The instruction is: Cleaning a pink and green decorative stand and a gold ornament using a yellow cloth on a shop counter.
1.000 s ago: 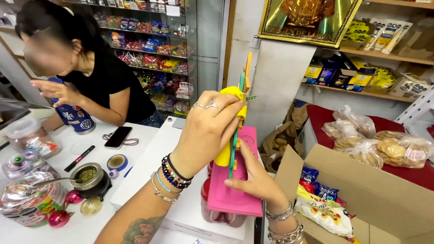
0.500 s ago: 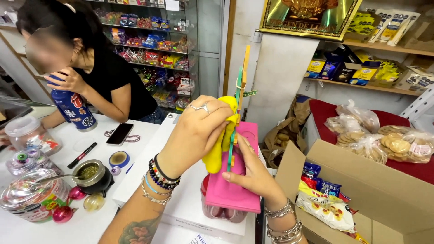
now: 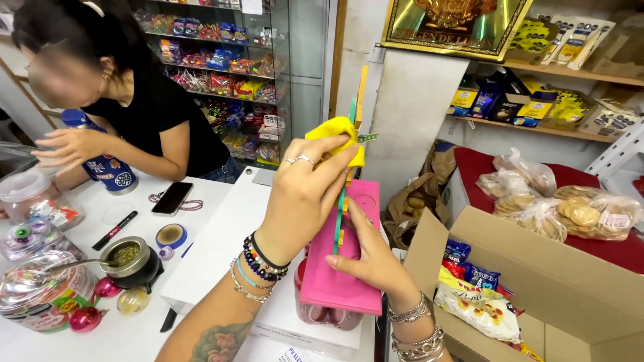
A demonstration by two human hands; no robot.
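Wiping is under way on a thin upright display rack (image 3: 349,194) that rises from a pink box (image 3: 343,268), the landmark for what follows. A yellow cloth (image 3: 335,131) is pinched against the rack's upper part by the left hand (image 3: 305,194), whose fingers are closed tightly on the cloth, above the pink box. The right hand (image 3: 372,261) is pressed flat against the pink box's right side, fingers spread and apart, steadying it rather than gripping it.

As a judgement, the work is partway along: the cloth sits high on the rack, near a small green tag, and the lower stretch down to the pink box is not yet covered by it. Whether the upper part is already clean cannot be told.

Left of the pink box, a white counter (image 3: 201,228) carries a phone (image 3: 172,198), a marker (image 3: 115,230) and a metal cup (image 3: 129,258). Right of the pink box, an open cardboard carton (image 3: 537,281) holds snack packets. Behind the counter, another person is handling a blue bottle (image 3: 107,171).
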